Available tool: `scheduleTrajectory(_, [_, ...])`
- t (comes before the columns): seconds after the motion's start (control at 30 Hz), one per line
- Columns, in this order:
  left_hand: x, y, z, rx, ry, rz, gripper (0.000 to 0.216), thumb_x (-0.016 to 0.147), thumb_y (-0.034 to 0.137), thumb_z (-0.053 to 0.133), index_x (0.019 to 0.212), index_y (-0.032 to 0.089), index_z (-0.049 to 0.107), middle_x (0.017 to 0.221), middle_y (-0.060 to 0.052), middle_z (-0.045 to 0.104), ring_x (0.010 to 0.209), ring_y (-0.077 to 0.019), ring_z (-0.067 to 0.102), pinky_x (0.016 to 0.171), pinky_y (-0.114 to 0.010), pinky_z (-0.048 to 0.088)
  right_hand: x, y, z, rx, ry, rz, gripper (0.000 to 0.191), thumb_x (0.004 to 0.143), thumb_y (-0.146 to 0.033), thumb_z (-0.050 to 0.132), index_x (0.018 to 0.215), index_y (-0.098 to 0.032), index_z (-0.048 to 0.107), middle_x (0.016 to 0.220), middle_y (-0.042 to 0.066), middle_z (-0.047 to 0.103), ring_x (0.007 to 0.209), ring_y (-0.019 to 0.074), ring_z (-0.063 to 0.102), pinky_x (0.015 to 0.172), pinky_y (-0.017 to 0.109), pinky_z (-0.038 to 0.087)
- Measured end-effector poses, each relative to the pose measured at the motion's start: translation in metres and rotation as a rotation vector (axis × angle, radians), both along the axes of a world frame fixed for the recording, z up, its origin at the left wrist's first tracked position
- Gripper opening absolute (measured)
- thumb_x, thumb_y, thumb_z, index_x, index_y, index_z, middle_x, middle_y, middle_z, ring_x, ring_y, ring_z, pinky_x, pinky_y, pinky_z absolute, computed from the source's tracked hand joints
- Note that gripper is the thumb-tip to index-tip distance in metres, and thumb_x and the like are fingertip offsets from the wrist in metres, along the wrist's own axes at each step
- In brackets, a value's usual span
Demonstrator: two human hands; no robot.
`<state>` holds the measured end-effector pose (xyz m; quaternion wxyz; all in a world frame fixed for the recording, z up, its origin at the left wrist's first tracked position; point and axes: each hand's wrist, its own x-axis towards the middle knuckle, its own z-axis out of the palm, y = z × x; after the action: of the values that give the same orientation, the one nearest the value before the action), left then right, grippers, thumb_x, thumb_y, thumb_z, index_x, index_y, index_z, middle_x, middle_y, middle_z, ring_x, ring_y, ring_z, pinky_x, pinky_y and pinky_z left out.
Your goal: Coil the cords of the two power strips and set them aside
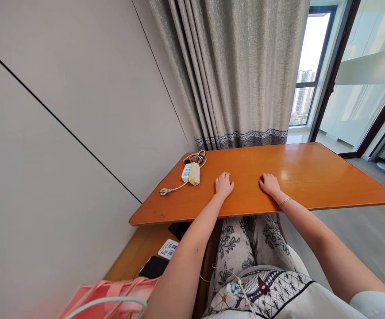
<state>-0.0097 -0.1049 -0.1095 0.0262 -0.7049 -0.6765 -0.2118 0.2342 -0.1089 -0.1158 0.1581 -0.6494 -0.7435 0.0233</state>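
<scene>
Power strip (185, 172) with its cord is seen on the orange-brown worktop (312, 177), between nine and ten o'clock from the left hand (224, 184), near it but untouched. Its long axis is set roughly from twelve to six, with the upper end tipped slightly towards one o'clock. A pale yellow piece (195, 174) is placed against its three o'clock side; whether the two are joined cannot be told. The cord is gathered in a loose coil (202, 156) at the strip's twelve to one o'clock end, while the plug (163, 192) is laid out towards eight o'clock, at about nine o'clock from the left hand.

The strip is clearly nearer to the left hand; from the right hand (270, 183) it is found at about nine o'clock, well apart, with the left hand between.

Both hands are rested palm down on the worktop, side by side with bare wood between them. The left hand's fingers are loosely bent and directed towards twelve o'clock; the right hand's are curled a little more, towards eleven. Nothing is seen to be gripped by either, though the undersides of the palms are hidden.
</scene>
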Motion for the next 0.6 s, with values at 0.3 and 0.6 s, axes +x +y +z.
scheduleTrajectory(0.3, [-0.102, 0.026, 0.029, 0.098, -0.176, 0.528, 0.072, 0.089, 0.031, 0.063, 0.151, 0.01, 0.035, 0.165, -0.026, 0.029, 0.156, -0.0345, 0.027, 0.127, -0.053, 0.017, -0.001, -0.001, 0.002, -0.006, -0.007, 0.002, 0.035, 0.103, -0.033, 0.044, 0.123, -0.015, 0.067, 0.134, 0.016, 0.067, 0.128, 0.0287, 0.057, 0.103, 0.037, 0.041])
scheduleTrajectory(0.6, [-0.168, 0.043, 0.04, -0.153, -0.393, 0.608, 0.093, 0.077, 0.039, 0.075, 0.153, 0.007, 0.031, 0.16, -0.032, 0.033, 0.149, -0.04, 0.039, 0.117, -0.048, 0.04, -0.001, -0.002, 0.002, -0.012, -0.018, 0.005, 0.037, 0.103, -0.033, 0.043, 0.126, -0.015, 0.065, 0.136, 0.017, 0.065, 0.129, 0.029, 0.056, 0.105, 0.038, 0.04])
